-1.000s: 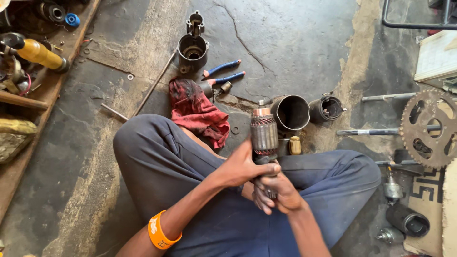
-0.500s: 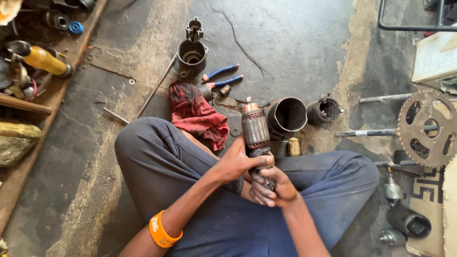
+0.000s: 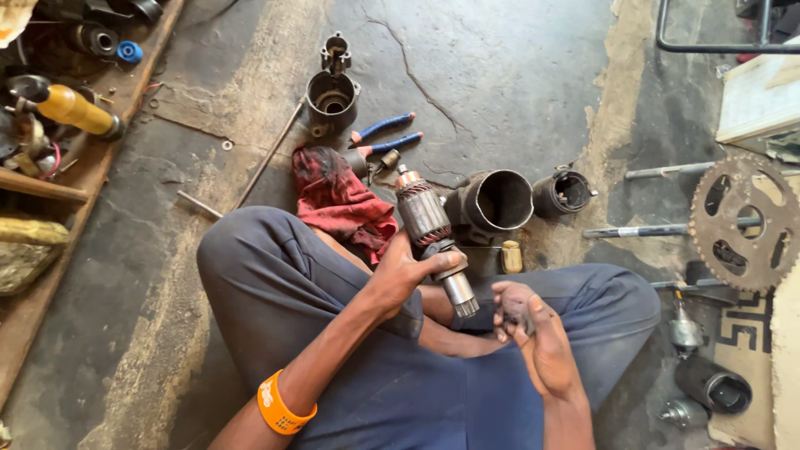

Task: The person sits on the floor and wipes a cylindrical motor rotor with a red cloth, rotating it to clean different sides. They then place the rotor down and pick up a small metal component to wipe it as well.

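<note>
Now the right hand [image 3: 523, 321] has come off the motor armature [image 3: 433, 237], where half a second ago both hands gripped its lower end. The left hand [image 3: 408, 271] alone holds the armature, fingers wrapped around its lower winding section, shaft end pointing down toward the lap and top tilted left and far. The right hand sits just right of the shaft tip, apart from it, palm up, fingers curled about a small dark part that cannot be made out. An orange wristband [image 3: 282, 407] circles the left forearm. Far of the knees lie a red rag [image 3: 342, 200], blue-handled pliers [image 3: 387, 137] and an open cylindrical housing [image 3: 497, 200]; the toothed sprocket [image 3: 744, 221] is cut off at the right edge.
</note>
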